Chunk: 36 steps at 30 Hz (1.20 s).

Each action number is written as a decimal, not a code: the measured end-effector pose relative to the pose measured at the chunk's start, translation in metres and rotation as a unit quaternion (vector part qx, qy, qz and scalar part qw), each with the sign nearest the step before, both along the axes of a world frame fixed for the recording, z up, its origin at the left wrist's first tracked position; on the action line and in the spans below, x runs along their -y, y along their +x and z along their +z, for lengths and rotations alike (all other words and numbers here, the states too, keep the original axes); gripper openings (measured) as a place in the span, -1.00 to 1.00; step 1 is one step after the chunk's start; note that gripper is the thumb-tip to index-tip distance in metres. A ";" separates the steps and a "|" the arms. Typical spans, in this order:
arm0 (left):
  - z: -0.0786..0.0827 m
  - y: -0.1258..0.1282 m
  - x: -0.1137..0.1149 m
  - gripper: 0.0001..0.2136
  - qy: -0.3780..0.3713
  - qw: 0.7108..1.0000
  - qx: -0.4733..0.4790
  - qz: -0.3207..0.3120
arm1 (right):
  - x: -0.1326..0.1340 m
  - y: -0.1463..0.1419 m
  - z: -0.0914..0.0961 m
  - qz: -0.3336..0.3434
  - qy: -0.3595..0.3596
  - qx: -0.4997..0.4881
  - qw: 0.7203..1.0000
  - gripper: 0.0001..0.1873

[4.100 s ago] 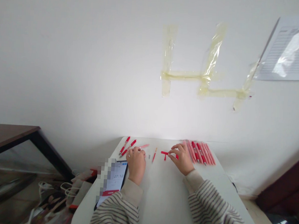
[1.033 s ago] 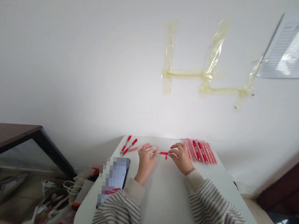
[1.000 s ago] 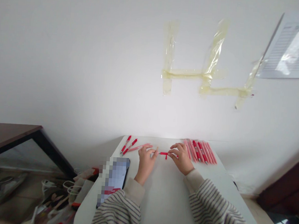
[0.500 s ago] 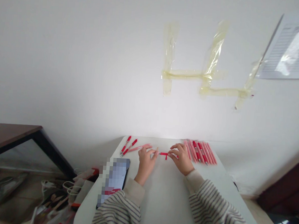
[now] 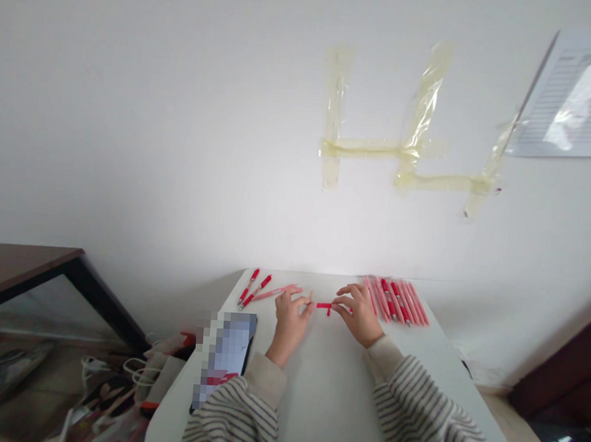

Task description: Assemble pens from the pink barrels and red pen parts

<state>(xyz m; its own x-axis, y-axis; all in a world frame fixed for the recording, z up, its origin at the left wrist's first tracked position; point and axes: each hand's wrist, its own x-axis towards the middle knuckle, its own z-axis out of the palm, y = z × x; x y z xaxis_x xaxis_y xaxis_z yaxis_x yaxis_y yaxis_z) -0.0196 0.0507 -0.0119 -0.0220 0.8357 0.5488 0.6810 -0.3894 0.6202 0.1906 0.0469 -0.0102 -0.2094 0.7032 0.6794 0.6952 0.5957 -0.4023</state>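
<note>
Between my two hands is a red pen, held level just over the white table. The fingertips of my left hand pinch its left end, where they cover the tip. My right hand grips the other end between thumb and fingers, hiding much of the barrel. A small red piece sticks down beside the right fingertips; I cannot tell whether it is the pen's clip. Near my left fingers lies a pink stick-like piece, partly covered by that hand.
Two red pens lie at the table's back left. At the back right is a row of pink sticks with red pens among them. A phone lies by my left sleeve. Cables and bags clutter the floor at left.
My left fingertips have shifted slightly right along the pen and now cover its metal tip, which showed before. The right hand has stayed nearly still.
</note>
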 end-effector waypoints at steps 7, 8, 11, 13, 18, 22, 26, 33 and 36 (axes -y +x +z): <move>0.003 0.002 0.004 -0.94 0.029 0.999 -0.014 -0.007 | 0.003 -0.005 -0.001 0.006 -0.013 0.013 1.000 -0.88; 0.004 0.002 0.005 -0.93 0.032 0.999 -0.016 -0.007 | 0.003 -0.005 -0.001 0.007 -0.015 0.016 1.000 -0.87; 0.007 0.003 0.007 -0.93 0.034 0.999 -0.025 -0.008 | 0.003 -0.006 -0.002 0.008 -0.022 0.027 0.999 -0.85; 0.008 0.004 0.008 -0.93 0.034 0.999 -0.032 -0.014 | 0.003 -0.006 -0.003 0.009 -0.030 0.035 0.999 -0.80; 0.013 0.005 0.012 -0.90 0.040 0.997 -0.052 -0.030 | 0.004 -0.008 -0.006 0.005 -0.058 0.048 0.997 -0.72; 0.016 0.004 0.013 -0.88 0.052 0.996 -0.065 -0.032 | 0.006 -0.010 -0.005 -0.001 -0.070 0.049 0.996 -0.69; 0.015 0.001 0.011 -0.91 0.048 0.997 -0.059 -0.002 | 0.009 -0.010 -0.001 -0.007 -0.053 0.030 0.998 -0.76; 0.014 0.002 0.011 -0.90 0.021 0.999 -0.045 -0.002 | 0.008 -0.008 0.002 -0.007 -0.045 0.033 0.998 -0.84; 0.017 0.004 0.015 -0.88 0.029 0.998 -0.052 -0.014 | 0.008 -0.009 0.003 -0.002 -0.070 0.044 0.997 -0.79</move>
<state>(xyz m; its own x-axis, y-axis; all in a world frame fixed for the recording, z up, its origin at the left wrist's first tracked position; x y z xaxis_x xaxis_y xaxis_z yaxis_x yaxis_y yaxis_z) -0.0154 0.0356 0.0053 0.0611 0.8021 0.5940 0.7294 -0.4422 0.5220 0.1813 0.0388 -0.0075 -0.2614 0.7908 0.5535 0.7333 0.5356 -0.4188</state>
